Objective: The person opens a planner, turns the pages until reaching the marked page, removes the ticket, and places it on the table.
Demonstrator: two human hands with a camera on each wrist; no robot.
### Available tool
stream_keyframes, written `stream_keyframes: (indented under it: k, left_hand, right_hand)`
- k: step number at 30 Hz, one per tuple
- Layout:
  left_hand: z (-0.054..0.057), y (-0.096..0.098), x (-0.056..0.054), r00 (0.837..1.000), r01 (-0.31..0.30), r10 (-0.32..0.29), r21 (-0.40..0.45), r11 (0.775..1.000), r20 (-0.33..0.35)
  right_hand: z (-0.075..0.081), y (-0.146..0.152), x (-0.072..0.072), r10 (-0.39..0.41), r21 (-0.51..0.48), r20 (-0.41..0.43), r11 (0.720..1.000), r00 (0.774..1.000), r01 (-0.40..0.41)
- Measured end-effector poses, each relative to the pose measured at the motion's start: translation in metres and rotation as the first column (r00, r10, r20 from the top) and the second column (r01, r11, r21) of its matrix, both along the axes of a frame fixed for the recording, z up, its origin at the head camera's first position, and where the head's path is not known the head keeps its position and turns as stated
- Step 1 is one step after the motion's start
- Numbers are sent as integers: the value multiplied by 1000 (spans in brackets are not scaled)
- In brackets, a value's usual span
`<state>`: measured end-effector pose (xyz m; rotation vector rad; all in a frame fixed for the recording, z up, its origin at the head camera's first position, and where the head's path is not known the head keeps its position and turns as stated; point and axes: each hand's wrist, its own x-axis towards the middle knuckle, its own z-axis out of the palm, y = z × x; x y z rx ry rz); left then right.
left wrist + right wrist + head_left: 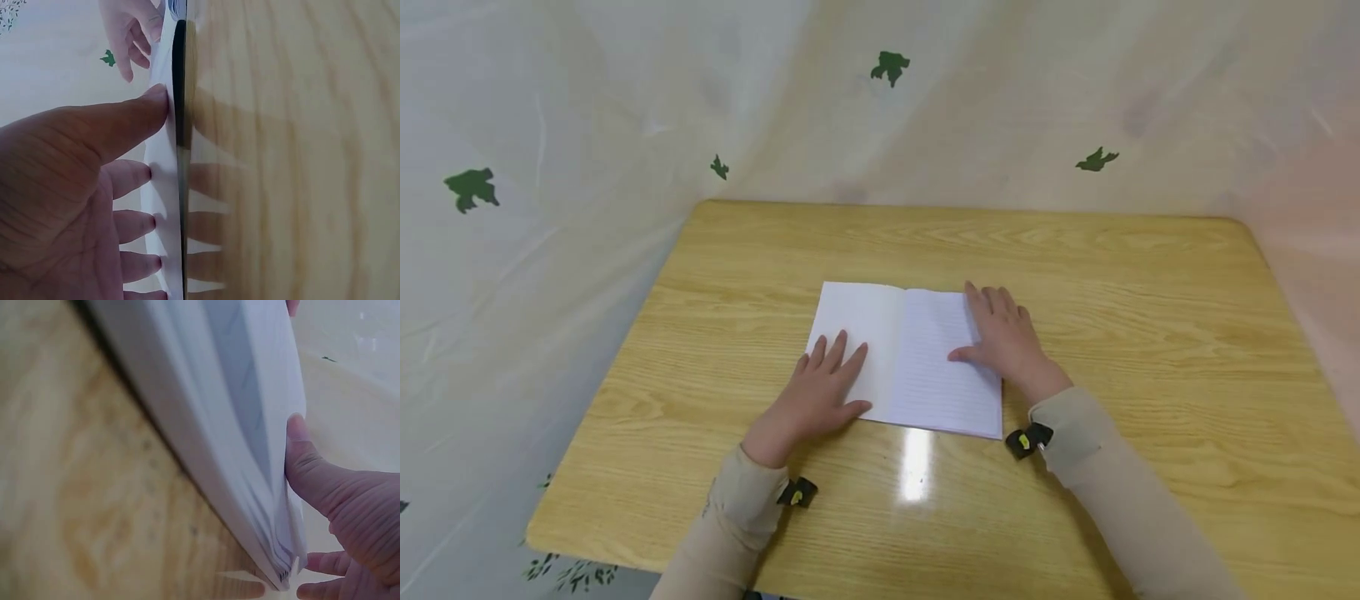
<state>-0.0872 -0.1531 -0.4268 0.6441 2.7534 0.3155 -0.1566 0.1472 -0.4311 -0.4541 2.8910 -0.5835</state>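
An open notebook (917,367) lies on the wooden table, its left page blank white and its right page ruled with lines. Spread over the lower left page is my left hand (820,392), fingers straight. In the left wrist view its thumb (134,122) and fingertips touch the page from above. My right hand (1003,337) rests on the upper right edge of the ruled page, fingers extended. The right wrist view shows the thumb (300,444) on the page surface and the notebook's stacked sheets (206,437) slightly fanned at the edge.
The wooden table (1150,317) extends around the notebook on all sides. A pale curtain (985,108) with green leaf-like or bird-like shapes hangs behind and to the left of it. A bright light reflection shows on the tabletop below the notebook.
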Motion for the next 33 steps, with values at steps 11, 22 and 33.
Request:
stream_keyframes:
  k: [11,22,33]
  left_hand:
    - [1,-2,0,1000,2,-2,-9,1000,22]
    - [-1,-3,1,1000,-1,1,4,1000,22]
    - [0,-4,0,1000,1,-1,14,1000,14]
  right_hand:
    - [-1,0,-1,-36,83,90,996,995,28]
    - [0,3,-2,-36,136,137,991,990,17]
    - [-3,2,-3,-15,126,115,992,993,1]
